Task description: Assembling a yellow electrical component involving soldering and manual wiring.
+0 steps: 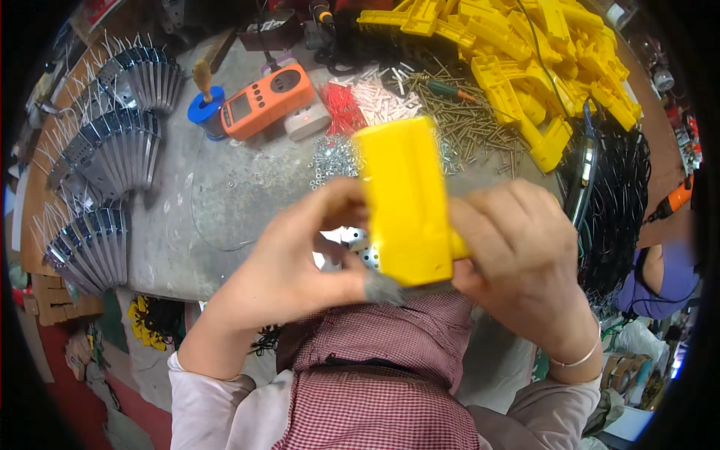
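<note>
Above the lap, close to the camera, both hands clasp a yellow plastic housing point(405, 199) held upright over the bench edge. Left hand point(300, 262) curls round its left side, thumb and fingers bent in a narrow pinch; right hand point(517, 247) wraps the lower right side. A small perforated metal piece point(360, 251) behind the hands is mostly hidden. Grey worktop point(217, 195) beyond carries screws point(465, 124), an orange meter point(266, 99), fanned metal brackets point(112, 150) and piled yellow parts point(540, 52).
</note>
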{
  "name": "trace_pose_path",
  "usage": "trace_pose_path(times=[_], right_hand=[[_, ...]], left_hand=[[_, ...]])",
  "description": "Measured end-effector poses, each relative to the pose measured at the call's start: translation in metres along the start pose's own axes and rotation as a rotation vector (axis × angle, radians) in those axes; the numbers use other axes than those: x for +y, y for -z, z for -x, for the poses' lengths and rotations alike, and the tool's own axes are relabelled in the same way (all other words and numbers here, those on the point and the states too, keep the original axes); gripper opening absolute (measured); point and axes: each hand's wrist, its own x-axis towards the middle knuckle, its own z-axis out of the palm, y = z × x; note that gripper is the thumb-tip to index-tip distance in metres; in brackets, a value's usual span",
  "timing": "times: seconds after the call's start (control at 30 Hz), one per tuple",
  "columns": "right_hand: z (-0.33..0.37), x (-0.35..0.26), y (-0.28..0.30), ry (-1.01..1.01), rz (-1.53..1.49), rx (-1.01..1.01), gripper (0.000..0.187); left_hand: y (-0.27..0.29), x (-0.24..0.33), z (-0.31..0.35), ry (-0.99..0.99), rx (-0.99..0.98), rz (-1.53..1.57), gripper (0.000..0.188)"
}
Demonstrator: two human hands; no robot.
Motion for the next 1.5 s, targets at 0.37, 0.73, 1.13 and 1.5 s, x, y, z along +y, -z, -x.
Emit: trace_pose_path(times=[0.37, 0.73, 1.13, 1.5], right_hand=[[0.027, 0.017, -0.04, -0.113, -0.12, -0.264, 0.036], [0.011, 0.064, -0.053, -0.099, -0.719, -0.501, 0.036], [0.025, 0.011, -0.036, -0.167, -0.255, -0.417, 0.048], [0.072, 0.048, -0.02, -0.343, -0.175, 0.008, 0.043]], left_hand=[[-0.017, -0.058, 0.003, -0.25, 0.047, -0.826, 0.074], [-0.015, -0.064, 0.002, -0.282, 0.072, -0.775, 0.072], [-0.018, -0.044, -0.01, -0.33, 0.043, -0.833, 0.09], [-0.018, -0.041, -0.017, -0.479, -0.291, -1.21, 0.095]])
